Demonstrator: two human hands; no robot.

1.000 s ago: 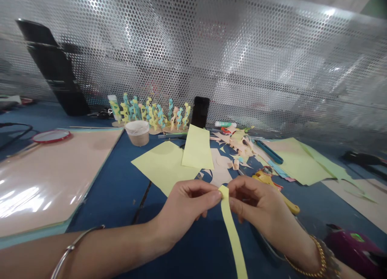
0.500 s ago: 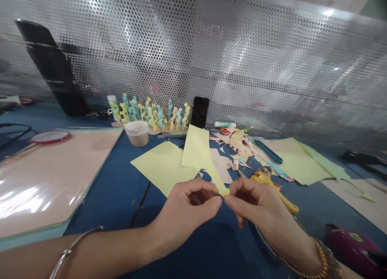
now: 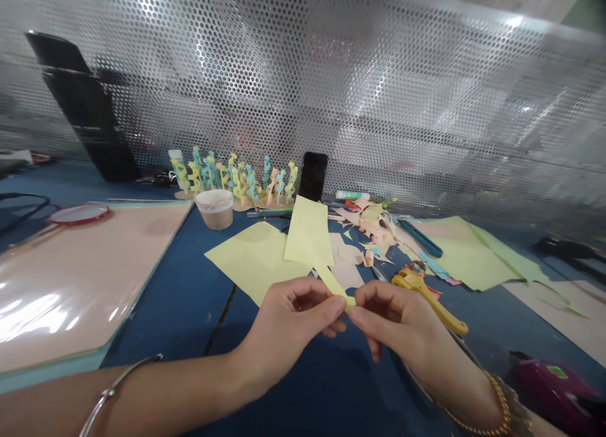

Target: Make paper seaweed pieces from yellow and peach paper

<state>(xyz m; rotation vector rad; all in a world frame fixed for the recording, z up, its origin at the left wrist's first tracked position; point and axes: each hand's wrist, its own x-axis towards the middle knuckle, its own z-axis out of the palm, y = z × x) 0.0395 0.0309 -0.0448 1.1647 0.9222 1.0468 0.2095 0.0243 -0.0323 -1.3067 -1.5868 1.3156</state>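
Note:
Between my two hands is a yellow paper strip [image 3: 331,281], its near end folded or curled. My left hand [image 3: 296,320] pinches that end between thumb and forefinger. From the other side, my right hand [image 3: 400,317] closes thumb and forefinger on the same end, fingertips almost touching the left ones. The strip's far end reaches a yellow rectangular sheet [image 3: 310,232]; whether they are joined I cannot tell. Under that sheet lies a larger yellow sheet [image 3: 258,257]. Yellow-handled scissors or pliers [image 3: 438,301] rest just beyond my right hand.
A paper cup [image 3: 215,211] stands before a row of twisted paper pieces [image 3: 241,178]. A phone [image 3: 313,175] leans at the back. Paper scraps [image 3: 374,225], a teal cutter [image 3: 420,237] and a glue stick [image 3: 351,195] lie right. Pink sheets [image 3: 89,266] cover the left; a purple tool [image 3: 552,386] sits lower right.
My left thumb has pressed closer onto the strip's end, and its other fingers now curl beneath. The strip has shifted slightly left. My right hand has barely moved.

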